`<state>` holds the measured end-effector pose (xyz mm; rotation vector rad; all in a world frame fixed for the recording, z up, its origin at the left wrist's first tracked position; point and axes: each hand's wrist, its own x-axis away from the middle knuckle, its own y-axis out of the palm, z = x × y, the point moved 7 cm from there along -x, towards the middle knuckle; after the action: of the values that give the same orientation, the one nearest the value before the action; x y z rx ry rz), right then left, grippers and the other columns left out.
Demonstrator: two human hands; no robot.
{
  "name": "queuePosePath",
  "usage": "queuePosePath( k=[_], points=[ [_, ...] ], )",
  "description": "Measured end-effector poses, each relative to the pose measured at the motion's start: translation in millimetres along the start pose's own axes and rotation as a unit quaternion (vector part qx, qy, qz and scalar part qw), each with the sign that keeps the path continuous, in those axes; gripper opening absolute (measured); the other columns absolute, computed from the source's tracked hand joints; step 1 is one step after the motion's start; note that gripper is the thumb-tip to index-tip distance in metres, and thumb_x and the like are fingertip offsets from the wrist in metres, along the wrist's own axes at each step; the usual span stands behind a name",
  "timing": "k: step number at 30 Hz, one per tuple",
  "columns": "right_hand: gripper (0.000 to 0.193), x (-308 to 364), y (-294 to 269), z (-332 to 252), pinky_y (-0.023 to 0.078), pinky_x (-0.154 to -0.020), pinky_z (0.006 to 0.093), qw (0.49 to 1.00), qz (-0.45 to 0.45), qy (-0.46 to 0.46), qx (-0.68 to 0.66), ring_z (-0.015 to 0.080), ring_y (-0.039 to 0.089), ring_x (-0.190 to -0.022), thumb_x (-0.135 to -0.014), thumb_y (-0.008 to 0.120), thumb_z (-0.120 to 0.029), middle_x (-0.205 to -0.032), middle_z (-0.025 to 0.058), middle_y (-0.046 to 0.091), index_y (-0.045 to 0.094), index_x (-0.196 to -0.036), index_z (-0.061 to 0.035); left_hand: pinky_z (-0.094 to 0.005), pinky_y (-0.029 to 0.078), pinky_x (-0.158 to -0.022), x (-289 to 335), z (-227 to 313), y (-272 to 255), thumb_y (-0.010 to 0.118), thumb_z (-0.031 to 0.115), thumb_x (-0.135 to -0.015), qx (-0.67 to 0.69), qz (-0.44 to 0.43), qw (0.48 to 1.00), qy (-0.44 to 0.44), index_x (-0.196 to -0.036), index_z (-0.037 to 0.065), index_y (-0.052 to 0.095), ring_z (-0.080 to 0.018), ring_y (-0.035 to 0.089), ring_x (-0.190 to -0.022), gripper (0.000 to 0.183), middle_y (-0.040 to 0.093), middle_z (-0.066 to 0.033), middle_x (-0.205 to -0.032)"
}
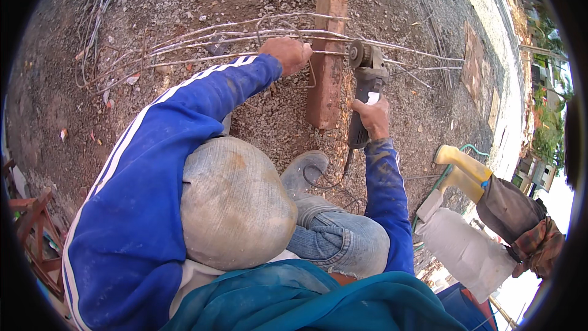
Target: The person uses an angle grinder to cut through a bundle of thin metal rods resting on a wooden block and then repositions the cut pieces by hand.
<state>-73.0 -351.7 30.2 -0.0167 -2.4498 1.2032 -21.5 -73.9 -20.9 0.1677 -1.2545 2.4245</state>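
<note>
A bare left hand closes around a thin metal rod lying across a wooden beam, while the right hand grips a grinder, its disc near the rod, beside the beam's right edge.

Left hand — curled, right hand (lower) — clenched

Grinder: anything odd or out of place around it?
Yes: its cord curls loosely at the boot, a possible snag. Also, the left hand is gloveless on the rods, fairly near the disc. The grinder shows no obvious damage.
</note>
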Motion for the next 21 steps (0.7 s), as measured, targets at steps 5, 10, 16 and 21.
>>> queuePosePath(
  k=[5,10,16,21],
  points=[
    [0.054,-4,2,8,0.055,-0.08,0.0381,1.0,0.0,-0.005,0.014,0.0287,0.07,-0.084,-0.061,0.081,-0.028,-0.093,0.016,0.073,0.066,-0.102,0.003,-0.0531,0.051,-0.088,2,1,-1,0.031,0.041,-0.102,-0.014,-0.006,1.0,0.003,-0.093,0.002,0.071,-0.0419,0.068,-0.095,0.057,0.071,-0.0241,-0.095],
    [0.057,-5,-1,15,0.055,-0.081,0.0387,0.999,0.01,0.004,0.047,0.0292,0.07,-0.086,-0.06,0.081,-0.03,-0.094,0.0159,0.073,0.066,-0.104,0.0024,-0.0531,0.051,-0.088,4,8,-5,0.031,0.04,-0.103,-0.018,-0.011,1.0,0.022,-0.093,0.002,0.07,-0.0416,0.068,-0.095,0.056,0.071,-0.0228,-0.096],
    [0.06,-3,3,13,0.055,-0.083,0.0397,0.999,-0.007,0.022,0.028,0.0302,0.07,-0.088,-0.059,0.082,-0.032,-0.097,0.017,0.072,0.066,-0.105,0.0031,-0.0532,0.051,-0.088,3,2,-3,0.031,0.041,-0.103,-0.014,-0.007,1.0,0.007,-0.093,0.003,0.071,-0.0416,0.068,-0.094,0.056,0.071,-0.023,-0.096],
    [0.061,-9,4,25,0.055,-0.083,0.0403,0.999,-0.007,0.011,0.036,0.0309,0.07,-0.088,-0.059,0.082,-0.033,-0.097,0.0179,0.072,0.065,-0.105,0.0042,-0.0536,0.052,-0.086,2,2,-3,0.032,0.041,-0.103,-0.011,0.004,1.0,0.002,-0.092,0.003,0.072,-0.0417,0.069,-0.091,0.057,0.072,-0.023,-0.094]
  ],
)
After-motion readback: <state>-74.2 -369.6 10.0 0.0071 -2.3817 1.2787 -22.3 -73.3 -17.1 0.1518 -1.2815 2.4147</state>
